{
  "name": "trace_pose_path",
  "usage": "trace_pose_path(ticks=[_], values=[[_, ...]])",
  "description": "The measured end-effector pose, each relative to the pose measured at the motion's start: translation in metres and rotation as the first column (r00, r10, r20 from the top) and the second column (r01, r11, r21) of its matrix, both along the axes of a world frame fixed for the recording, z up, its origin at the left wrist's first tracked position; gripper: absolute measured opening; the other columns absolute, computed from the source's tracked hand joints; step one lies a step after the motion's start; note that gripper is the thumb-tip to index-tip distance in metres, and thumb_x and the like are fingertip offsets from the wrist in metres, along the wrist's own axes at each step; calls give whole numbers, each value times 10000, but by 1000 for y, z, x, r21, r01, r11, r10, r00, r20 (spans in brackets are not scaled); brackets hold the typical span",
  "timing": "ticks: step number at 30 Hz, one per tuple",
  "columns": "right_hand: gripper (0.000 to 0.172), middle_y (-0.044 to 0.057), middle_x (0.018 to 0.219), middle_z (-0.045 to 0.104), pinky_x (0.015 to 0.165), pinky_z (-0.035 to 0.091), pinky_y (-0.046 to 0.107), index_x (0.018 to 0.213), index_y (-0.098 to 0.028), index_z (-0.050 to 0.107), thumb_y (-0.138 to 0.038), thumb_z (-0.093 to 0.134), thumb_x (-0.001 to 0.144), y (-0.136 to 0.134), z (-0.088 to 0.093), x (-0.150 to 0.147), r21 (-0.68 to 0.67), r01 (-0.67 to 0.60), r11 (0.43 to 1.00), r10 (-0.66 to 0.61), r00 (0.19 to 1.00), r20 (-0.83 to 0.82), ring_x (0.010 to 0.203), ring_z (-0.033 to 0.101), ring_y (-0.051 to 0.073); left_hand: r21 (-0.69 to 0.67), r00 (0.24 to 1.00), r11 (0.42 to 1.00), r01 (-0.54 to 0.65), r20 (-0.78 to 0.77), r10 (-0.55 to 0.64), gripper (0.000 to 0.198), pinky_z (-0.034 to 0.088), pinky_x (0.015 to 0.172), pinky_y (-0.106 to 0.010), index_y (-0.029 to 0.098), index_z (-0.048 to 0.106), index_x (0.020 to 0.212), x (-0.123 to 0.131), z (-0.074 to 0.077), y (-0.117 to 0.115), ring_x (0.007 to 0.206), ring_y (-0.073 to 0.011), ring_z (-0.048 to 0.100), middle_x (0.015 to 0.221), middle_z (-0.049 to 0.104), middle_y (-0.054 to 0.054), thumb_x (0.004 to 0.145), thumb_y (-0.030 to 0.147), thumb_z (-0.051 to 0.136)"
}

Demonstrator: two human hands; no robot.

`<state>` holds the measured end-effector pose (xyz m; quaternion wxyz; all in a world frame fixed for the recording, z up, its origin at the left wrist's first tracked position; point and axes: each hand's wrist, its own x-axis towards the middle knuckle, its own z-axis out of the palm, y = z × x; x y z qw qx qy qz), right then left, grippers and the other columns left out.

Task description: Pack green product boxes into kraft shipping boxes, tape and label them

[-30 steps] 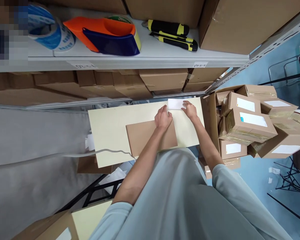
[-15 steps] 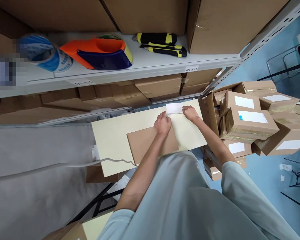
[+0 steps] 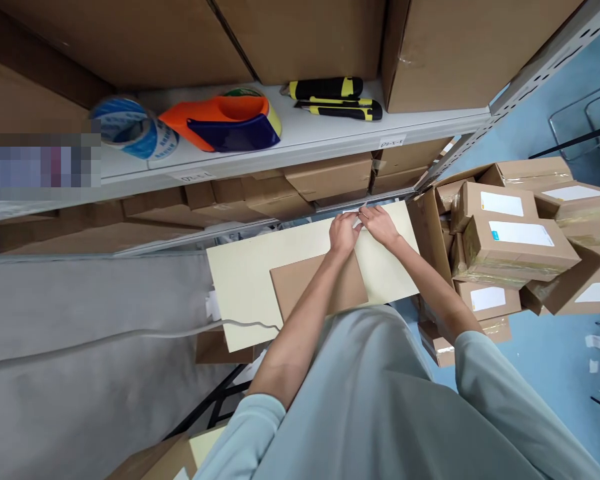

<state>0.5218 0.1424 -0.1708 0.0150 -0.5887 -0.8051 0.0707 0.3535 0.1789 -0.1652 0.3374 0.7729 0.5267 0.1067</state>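
Over the far right part of a cream board [image 3: 245,267], my two hands meet at the fingertips. My left hand [image 3: 344,233] is closed in a pinch, and so is my right hand [image 3: 379,225], close beside it. Between them shows a little of a white paper label [image 3: 357,221], mostly hidden by the fingers. A flat brown cardboard piece [image 3: 297,280] lies on the board beneath my left forearm.
A shelf ahead holds a roll of blue tape [image 3: 153,137], an orange tape dispenser [image 3: 225,123] and black-yellow utility knives [image 3: 343,110]. Taped cartons [image 3: 515,250] with white labels are piled at the right. A pale cable [image 3: 180,333] runs in from the left.
My hands have come together: the right hand moved in towards the left. The label, which lay flat and visible between them, is now mostly covered. The view has shifted slightly.
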Motion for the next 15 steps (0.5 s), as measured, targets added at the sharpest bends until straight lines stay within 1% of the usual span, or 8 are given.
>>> trace_pose_path(ticks=[3, 6, 8, 10, 12, 13, 15], values=[[290, 168, 1413, 732, 1008, 451, 429, 1230, -150, 757, -114, 493, 1117, 4, 3, -1, 7, 40, 999, -39, 996, -80, 1155, 669, 308, -66, 999, 997, -38, -35, 35, 260, 572, 1101, -432, 269, 853, 1242, -2, 2, 8, 1231, -312, 730, 1339, 816, -62, 1011, 294, 736], [325, 150, 1447, 725, 1064, 459, 424, 1300, -175, 745, -131, 473, 1127, 5, 9, -7, -81, 49, 995, -60, 989, -133, 1242, 662, 308, -87, 999, 996, -32, -44, 29, 248, 573, 1067, -394, 288, 859, 1215, -8, 3, 9, 1200, -293, 754, 1318, 825, -50, 986, 283, 764], [374, 147, 1518, 688, 1128, 459, 437, 1391, -198, 717, -152, 446, 1137, 5, 13, -14, -140, 51, 989, -76, 981, -180, 1321, 645, 313, -92, 997, 994, -65, -46, 61, 237, 571, 1047, -381, 284, 861, 1197, -12, 2, 9, 1175, -286, 769, 1308, 830, -57, 999, 265, 732], [440, 146, 1630, 602, 1180, 463, 450, 1529, -222, 636, -197, 408, 1154, 5, 14, -21, -157, 101, 982, -137, 962, -237, 1409, 610, 317, -102, 988, 983, -152, -37, 149, 240, 568, 1033, -374, 276, 859, 1176, -16, 1, 10, 1140, -278, 786, 1269, 845, -61, 1033, 267, 666], [486, 146, 1707, 512, 1193, 488, 441, 1627, -226, 538, -257, 387, 1167, 5, 11, -27, -151, 204, 967, -241, 926, -291, 1471, 577, 312, -124, 963, 955, -269, -22, 269, 241, 568, 1015, -357, 262, 853, 1146, -23, 0, 12, 1102, -266, 799, 1185, 864, -62, 1043, 286, 637], [490, 152, 1710, 499, 1183, 507, 431, 1636, -214, 522, -280, 397, 1166, 6, 7, -29, -159, 256, 953, -295, 904, -310, 1477, 575, 309, -138, 945, 935, -326, -18, 327, 228, 569, 1001, -346, 253, 848, 1126, -28, -1, 14, 1084, -260, 803, 1142, 869, -62, 1035, 297, 644], [460, 169, 1641, 548, 1154, 540, 409, 1581, -182, 567, -294, 460, 1148, 8, -4, -32, -226, 320, 920, -381, 866, -323, 1435, 609, 303, -163, 912, 898, -409, -25, 410, 193, 569, 970, -328, 245, 835, 1078, -40, -2, 17, 1050, -249, 805, 1080, 870, -58, 1004, 309, 668]])
